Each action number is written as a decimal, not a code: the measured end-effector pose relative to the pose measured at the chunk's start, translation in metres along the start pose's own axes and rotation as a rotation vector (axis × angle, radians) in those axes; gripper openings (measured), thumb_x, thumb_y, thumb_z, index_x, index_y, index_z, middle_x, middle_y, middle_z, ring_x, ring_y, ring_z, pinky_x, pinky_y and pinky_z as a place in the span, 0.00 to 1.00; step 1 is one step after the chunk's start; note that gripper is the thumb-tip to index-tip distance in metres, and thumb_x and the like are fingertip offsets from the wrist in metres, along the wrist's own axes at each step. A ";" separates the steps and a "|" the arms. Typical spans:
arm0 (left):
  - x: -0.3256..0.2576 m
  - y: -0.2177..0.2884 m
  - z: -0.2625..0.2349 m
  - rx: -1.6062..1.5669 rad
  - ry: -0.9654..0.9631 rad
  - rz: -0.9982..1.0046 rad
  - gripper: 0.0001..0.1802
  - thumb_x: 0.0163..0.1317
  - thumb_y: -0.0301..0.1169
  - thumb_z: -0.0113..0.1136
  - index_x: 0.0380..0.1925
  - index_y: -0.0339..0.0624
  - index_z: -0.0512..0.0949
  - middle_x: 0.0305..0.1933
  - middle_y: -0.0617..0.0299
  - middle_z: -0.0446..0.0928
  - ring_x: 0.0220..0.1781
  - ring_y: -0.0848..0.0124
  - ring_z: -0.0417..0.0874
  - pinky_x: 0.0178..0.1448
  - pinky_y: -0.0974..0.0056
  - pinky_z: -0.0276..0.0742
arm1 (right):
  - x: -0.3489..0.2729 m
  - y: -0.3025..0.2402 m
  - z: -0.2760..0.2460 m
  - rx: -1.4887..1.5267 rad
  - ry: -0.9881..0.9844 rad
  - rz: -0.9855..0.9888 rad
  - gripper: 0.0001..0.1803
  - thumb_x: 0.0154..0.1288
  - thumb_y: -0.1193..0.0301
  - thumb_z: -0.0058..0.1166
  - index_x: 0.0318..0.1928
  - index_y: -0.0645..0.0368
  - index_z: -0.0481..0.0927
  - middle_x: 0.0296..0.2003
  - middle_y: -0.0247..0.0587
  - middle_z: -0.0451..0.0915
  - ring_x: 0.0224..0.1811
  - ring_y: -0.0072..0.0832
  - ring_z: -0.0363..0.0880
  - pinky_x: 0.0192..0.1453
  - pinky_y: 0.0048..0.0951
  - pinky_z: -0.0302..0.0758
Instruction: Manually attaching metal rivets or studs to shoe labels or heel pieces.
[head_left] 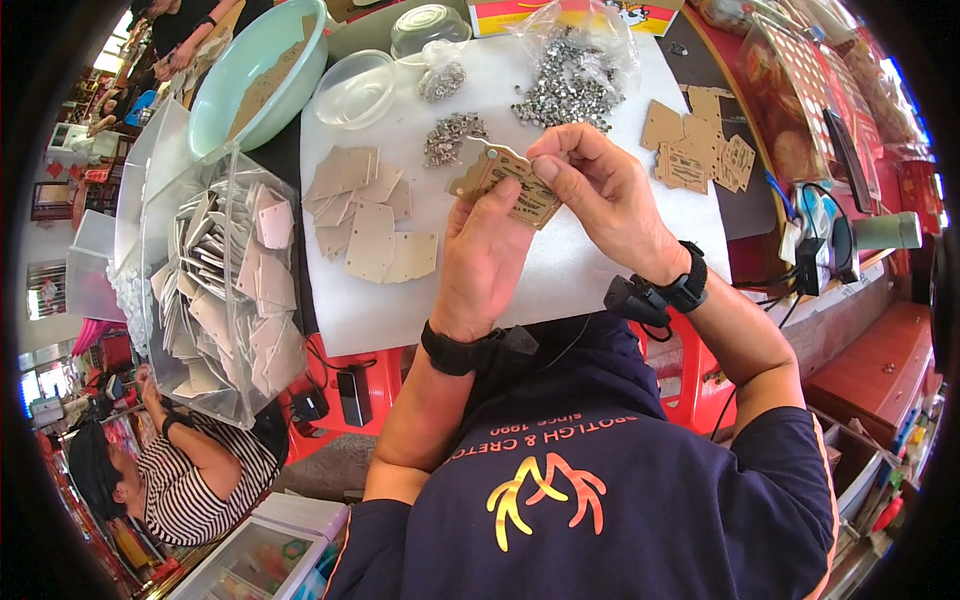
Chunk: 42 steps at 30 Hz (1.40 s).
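My left hand (pixel 486 255) holds a small printed cardboard card (pixel 532 205) above the white work surface, its thumb lying across the front. A metal piece (pixel 491 154) shows at the card's upper edge. Thumb and forefinger of my right hand (pixel 605 195) pinch together at the card's right corner. Whether a small part is between those fingertips is hidden. Beyond my hands lie a small heap of metal clips (pixel 455 138) and a larger heap of metal clips (pixel 570 82) spilling from a clear plastic bag (pixel 610 45). Plain cardboard cards (pixel 370 240) with corner holes lie left of my left hand.
Printed cards (pixel 690 150) lie at the right. A clear bin (pixel 240 385) full of plain cards stands at the left, below a pale green basin (pixel 308 85). Clear bowls (pixel 355 92) stand at the back. A person in a striped top (pixel 205 480) sits at lower left.
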<state>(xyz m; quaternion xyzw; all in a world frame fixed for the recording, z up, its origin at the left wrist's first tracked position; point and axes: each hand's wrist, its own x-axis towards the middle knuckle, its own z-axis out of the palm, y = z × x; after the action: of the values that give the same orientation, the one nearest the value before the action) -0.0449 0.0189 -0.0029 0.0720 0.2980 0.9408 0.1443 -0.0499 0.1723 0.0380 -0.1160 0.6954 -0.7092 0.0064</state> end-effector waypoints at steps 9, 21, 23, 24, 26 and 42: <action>0.003 -0.006 0.000 0.048 -0.003 0.040 0.16 0.71 0.30 0.51 0.57 0.46 0.74 0.56 0.65 0.76 0.60 0.70 0.74 0.67 0.57 0.66 | -0.001 0.006 -0.005 -0.043 0.104 -0.077 0.07 0.69 0.75 0.55 0.45 0.63 0.80 0.38 0.32 0.79 0.38 0.16 0.73 0.43 0.21 0.72; 0.001 -0.008 0.001 0.232 0.052 0.159 0.14 0.72 0.28 0.52 0.55 0.46 0.76 0.53 0.67 0.77 0.57 0.73 0.75 0.65 0.60 0.67 | -0.001 0.004 -0.009 -0.254 0.064 -0.184 0.06 0.62 0.76 0.61 0.40 0.64 0.83 0.36 0.35 0.77 0.33 0.18 0.71 0.40 0.21 0.71; 0.000 -0.008 0.003 0.219 0.068 0.155 0.13 0.71 0.28 0.53 0.55 0.46 0.76 0.53 0.67 0.77 0.57 0.73 0.75 0.65 0.60 0.67 | 0.000 0.005 -0.009 -0.256 0.066 -0.187 0.06 0.63 0.76 0.61 0.40 0.64 0.83 0.36 0.35 0.77 0.33 0.18 0.71 0.40 0.21 0.71; 0.000 -0.008 0.003 0.219 0.067 0.156 0.13 0.71 0.28 0.53 0.55 0.46 0.76 0.53 0.67 0.77 0.57 0.73 0.75 0.65 0.60 0.67 | 0.000 0.006 -0.009 -0.259 0.069 -0.188 0.06 0.63 0.76 0.61 0.39 0.64 0.83 0.36 0.35 0.77 0.33 0.18 0.72 0.40 0.21 0.71; -0.001 -0.008 0.003 0.227 0.070 0.159 0.14 0.71 0.28 0.53 0.55 0.46 0.75 0.53 0.67 0.77 0.56 0.73 0.75 0.65 0.59 0.68 | -0.001 0.005 -0.007 -0.288 0.076 -0.214 0.06 0.64 0.76 0.60 0.39 0.64 0.82 0.37 0.36 0.78 0.34 0.19 0.72 0.40 0.21 0.71; -0.002 -0.009 0.007 0.413 0.139 0.184 0.14 0.72 0.30 0.53 0.54 0.38 0.75 0.49 0.65 0.78 0.51 0.79 0.75 0.57 0.69 0.70 | 0.000 0.019 -0.013 -0.057 0.000 -0.043 0.08 0.68 0.71 0.58 0.42 0.63 0.81 0.44 0.35 0.77 0.42 0.18 0.74 0.46 0.22 0.71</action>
<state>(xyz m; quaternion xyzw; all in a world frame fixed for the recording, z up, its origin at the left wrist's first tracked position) -0.0391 0.0287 -0.0026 0.0622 0.4857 0.8717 0.0193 -0.0552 0.1850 0.0191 -0.1308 0.7128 -0.6889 -0.0122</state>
